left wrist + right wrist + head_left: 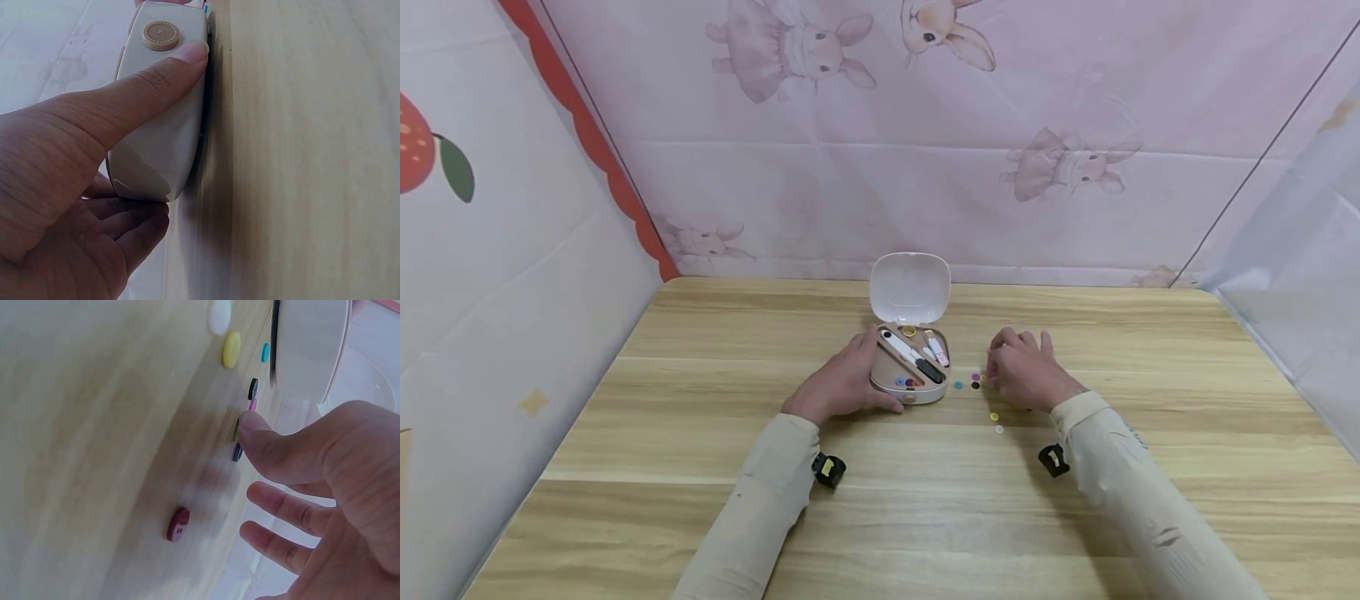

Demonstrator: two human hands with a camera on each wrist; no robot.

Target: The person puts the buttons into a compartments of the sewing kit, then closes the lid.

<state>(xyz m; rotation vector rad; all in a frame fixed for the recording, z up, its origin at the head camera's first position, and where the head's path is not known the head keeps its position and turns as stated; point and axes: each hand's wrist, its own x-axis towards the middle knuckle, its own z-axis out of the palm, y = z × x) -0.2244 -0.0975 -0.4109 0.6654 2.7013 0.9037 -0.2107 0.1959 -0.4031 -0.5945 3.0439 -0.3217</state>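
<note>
My left hand (844, 382) grips the left side of a small white sewing box (156, 137), its thumb along the front by a round brown button-shaped catch (161, 35). The box's lid (911, 287) stands raised. Inside lie a long white-and-black tool (913, 357) and several small buttons (900, 382) in the front compartment. To the right of the box, my right hand (1028, 371) reaches down among loose buttons. Its thumb tip is right at a green button (235, 432); the index finger is mostly hidden behind the thumb, so I cannot tell whether they pinch it.
Near the right hand, a yellow button (232, 350), a white button (219, 316), a teal button (265, 352) and a dark red button (179, 524) lie on the wooden table (925, 517). A pink rabbit-print cloth (925, 200) hangs behind the table.
</note>
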